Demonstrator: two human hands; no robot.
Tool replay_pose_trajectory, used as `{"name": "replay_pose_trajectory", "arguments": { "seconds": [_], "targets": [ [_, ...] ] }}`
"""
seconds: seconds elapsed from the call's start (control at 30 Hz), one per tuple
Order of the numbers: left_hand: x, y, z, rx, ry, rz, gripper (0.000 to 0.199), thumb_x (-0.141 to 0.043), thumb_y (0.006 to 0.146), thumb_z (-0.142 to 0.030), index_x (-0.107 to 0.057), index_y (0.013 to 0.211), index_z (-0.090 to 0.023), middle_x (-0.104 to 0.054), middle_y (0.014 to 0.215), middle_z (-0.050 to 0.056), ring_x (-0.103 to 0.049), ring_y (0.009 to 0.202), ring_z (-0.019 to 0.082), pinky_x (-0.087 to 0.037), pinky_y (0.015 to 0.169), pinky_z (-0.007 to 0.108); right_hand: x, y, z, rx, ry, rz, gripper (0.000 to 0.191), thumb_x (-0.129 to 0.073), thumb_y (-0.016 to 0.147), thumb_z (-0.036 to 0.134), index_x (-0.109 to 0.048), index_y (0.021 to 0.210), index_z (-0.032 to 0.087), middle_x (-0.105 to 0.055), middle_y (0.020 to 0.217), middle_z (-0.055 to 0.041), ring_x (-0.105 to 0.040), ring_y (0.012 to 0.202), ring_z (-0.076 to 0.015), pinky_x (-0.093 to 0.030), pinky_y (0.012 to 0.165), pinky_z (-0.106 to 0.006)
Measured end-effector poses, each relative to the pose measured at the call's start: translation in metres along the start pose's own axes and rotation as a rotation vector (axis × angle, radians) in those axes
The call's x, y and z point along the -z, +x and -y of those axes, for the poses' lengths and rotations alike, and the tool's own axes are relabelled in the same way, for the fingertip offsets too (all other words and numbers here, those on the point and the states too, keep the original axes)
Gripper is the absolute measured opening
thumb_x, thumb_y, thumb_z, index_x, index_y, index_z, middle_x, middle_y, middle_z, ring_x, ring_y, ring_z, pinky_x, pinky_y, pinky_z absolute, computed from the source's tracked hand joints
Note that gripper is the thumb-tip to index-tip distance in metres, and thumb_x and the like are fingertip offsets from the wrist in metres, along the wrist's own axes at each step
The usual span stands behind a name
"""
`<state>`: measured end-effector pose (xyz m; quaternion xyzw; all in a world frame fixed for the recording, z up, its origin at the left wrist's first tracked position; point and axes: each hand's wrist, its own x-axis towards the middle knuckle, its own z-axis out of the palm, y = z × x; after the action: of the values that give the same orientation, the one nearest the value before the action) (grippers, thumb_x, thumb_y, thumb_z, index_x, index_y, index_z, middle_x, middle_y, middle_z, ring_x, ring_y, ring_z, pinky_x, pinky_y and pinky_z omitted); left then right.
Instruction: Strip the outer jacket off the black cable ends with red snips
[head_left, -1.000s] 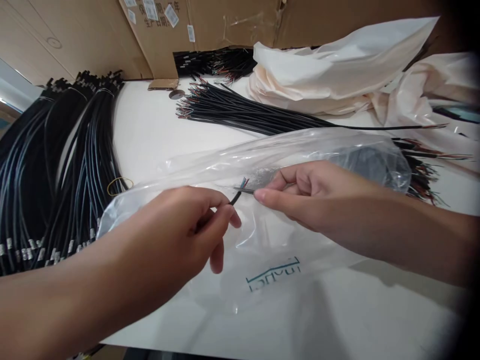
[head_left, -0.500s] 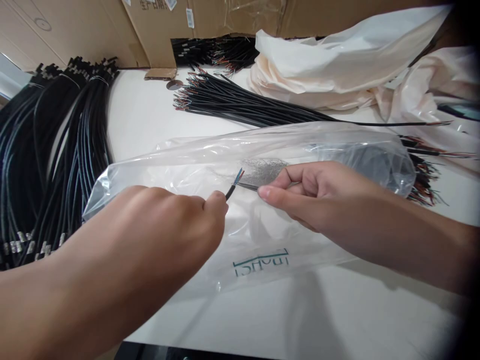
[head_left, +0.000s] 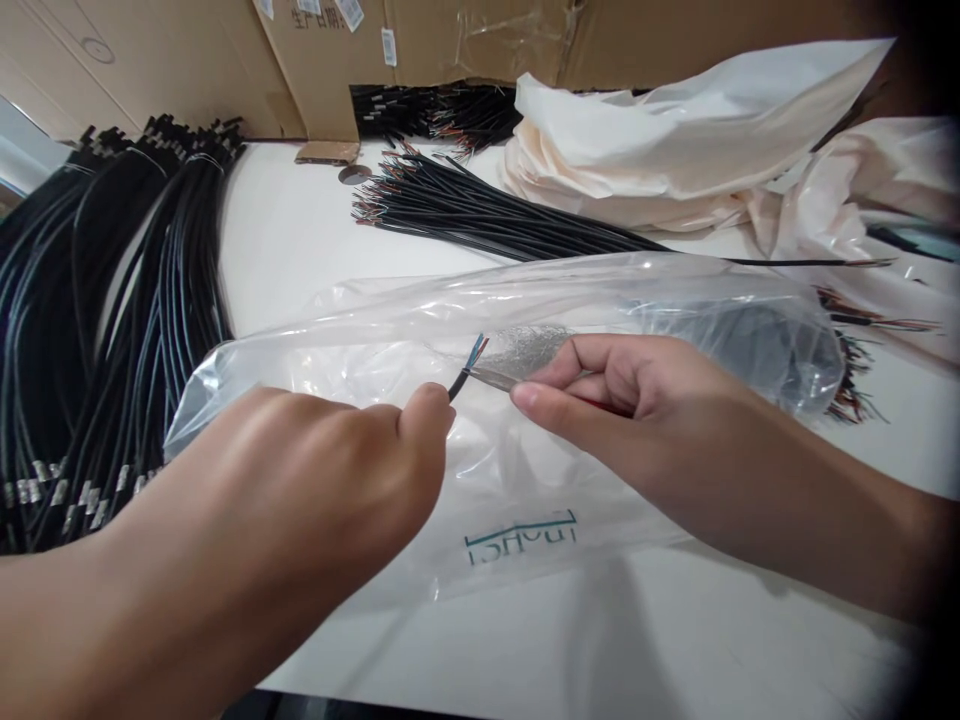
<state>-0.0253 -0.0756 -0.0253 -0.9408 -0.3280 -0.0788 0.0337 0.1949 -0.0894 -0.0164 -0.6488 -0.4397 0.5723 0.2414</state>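
A short end of black cable (head_left: 460, 384) sticks out of my closed left hand (head_left: 375, 450), with blue and red wires bare at its tip. My right hand (head_left: 592, 385) pinches a thin, pointed metal tool (head_left: 493, 378); a bit of red shows under its fingers. The tool's tip meets the cable where the coloured wires come out. Beneath both hands lies a clear plastic bag (head_left: 510, 470) with green print. A tangle of fine grey strands (head_left: 529, 345) is behind the tool. The rest of the held cable is hidden by my left hand.
Thick bundles of black cables (head_left: 172, 240) hang over the left side. More black cables (head_left: 510, 215) lie behind the bag on the white table (head_left: 292, 220). Cream wrapping sheets (head_left: 675, 140) are at the back right, before a cardboard box (head_left: 465, 45).
The tool's tip has come against the base of the cable's coloured wires, and red now shows under my right fingers. The whole view has shifted slightly, with the background lower.
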Motion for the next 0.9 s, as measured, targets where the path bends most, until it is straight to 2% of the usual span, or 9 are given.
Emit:
{"name": "replay_pose_trajectory", "arguments": {
  "seconds": [0.1,0.2,0.27,0.37,0.43,0.57,0.7,0.8,0.9],
  "targets": [
    [-0.001,-0.005,-0.001,0.04,-0.002,-0.042,0.017,-0.039,0.084,-0.021,-0.055,0.082,-0.023,-0.036,0.05,-0.001,-0.017,0.043,0.012,-0.005,0.053,0.031,0.001,-0.002,-0.003,0.041,-0.001,0.013,0.028,-0.067,0.081,0.044,-0.05,0.072,0.024,-0.051,0.055,0.0032,-0.046,0.045,-0.0103,-0.028,0.038,-0.023],
    [-0.003,-0.009,-0.003,0.021,0.004,-0.082,0.02,-0.04,0.085,-0.015,-0.057,0.091,-0.023,-0.044,0.052,0.0,-0.028,0.043,0.013,-0.008,0.053,0.031,0.003,-0.004,-0.006,0.133,-0.029,-0.001,0.03,-0.067,0.08,0.047,-0.049,0.072,0.024,-0.053,0.059,0.0023,-0.045,0.049,-0.0105,-0.032,0.041,-0.023],
    [-0.005,-0.011,-0.005,0.001,0.022,-0.118,0.029,-0.04,0.085,-0.012,-0.057,0.105,-0.023,-0.047,0.054,-0.001,-0.034,0.043,0.014,-0.012,0.051,0.031,0.004,-0.004,-0.007,0.171,-0.046,0.001,0.029,-0.066,0.081,0.046,-0.05,0.072,0.024,-0.051,0.058,0.0027,-0.042,0.049,-0.0099,-0.032,0.041,-0.023],
    [-0.008,-0.014,-0.009,-0.008,0.04,-0.173,0.046,-0.037,0.086,-0.007,-0.048,0.128,-0.021,-0.049,0.056,-0.003,-0.043,0.045,0.014,-0.017,0.049,0.029,0.005,-0.004,-0.008,0.204,-0.093,0.002,0.028,-0.065,0.082,0.046,-0.051,0.072,0.024,-0.049,0.058,0.003,-0.04,0.05,-0.0101,-0.031,0.041,-0.022],
    [-0.009,-0.015,-0.013,-0.006,0.049,-0.172,0.052,-0.038,0.086,-0.006,-0.044,0.135,-0.021,-0.051,0.057,-0.004,-0.048,0.048,0.014,-0.019,0.049,0.028,0.006,-0.003,-0.008,0.205,-0.14,-0.001,0.029,-0.064,0.082,0.047,-0.051,0.073,0.024,-0.05,0.058,0.0027,-0.041,0.05,-0.0106,-0.031,0.042,-0.023],
    [-0.008,-0.016,-0.018,-0.034,0.128,-0.149,0.054,-0.041,0.085,-0.007,-0.044,0.138,-0.018,-0.052,0.057,-0.003,-0.045,0.048,0.014,-0.021,0.046,0.029,0.007,-0.003,-0.007,0.182,-0.209,0.0,0.029,-0.063,0.082,0.049,-0.051,0.073,0.024,-0.051,0.055,0.0027,-0.039,0.048,-0.0106,-0.029,0.04,-0.023],
    [-0.008,-0.016,-0.022,-0.051,0.163,-0.154,0.054,-0.041,0.084,-0.005,-0.045,0.137,-0.019,-0.049,0.056,-0.003,-0.041,0.047,0.014,-0.021,0.045,0.029,0.006,-0.004,-0.006,0.147,-0.186,0.015,0.03,-0.062,0.082,0.051,-0.051,0.075,0.024,-0.057,0.06,0.001,-0.046,0.051,-0.0121,-0.032,0.042,-0.024],
    [-0.008,-0.014,-0.023,0.003,0.081,-0.179,0.05,-0.04,0.086,-0.004,-0.05,0.132,-0.022,-0.047,0.056,-0.003,-0.038,0.047,0.013,-0.018,0.046,0.028,0.005,-0.002,-0.007,0.155,-0.171,0.012,0.03,-0.063,0.082,0.051,-0.052,0.074,0.024,-0.056,0.062,0.0006,-0.046,0.052,-0.0122,-0.032,0.042,-0.025],
    [-0.007,-0.011,-0.024,0.09,-0.071,-0.163,0.037,-0.038,0.09,-0.007,-0.061,0.115,-0.022,-0.044,0.053,-0.002,-0.032,0.045,0.012,-0.013,0.046,0.029,0.003,-0.001,-0.007,0.159,-0.16,0.014,0.029,-0.063,0.081,0.051,-0.054,0.075,0.024,-0.054,0.06,0.0011,-0.043,0.05,-0.0114,-0.03,0.041,-0.025]
  ]
}}
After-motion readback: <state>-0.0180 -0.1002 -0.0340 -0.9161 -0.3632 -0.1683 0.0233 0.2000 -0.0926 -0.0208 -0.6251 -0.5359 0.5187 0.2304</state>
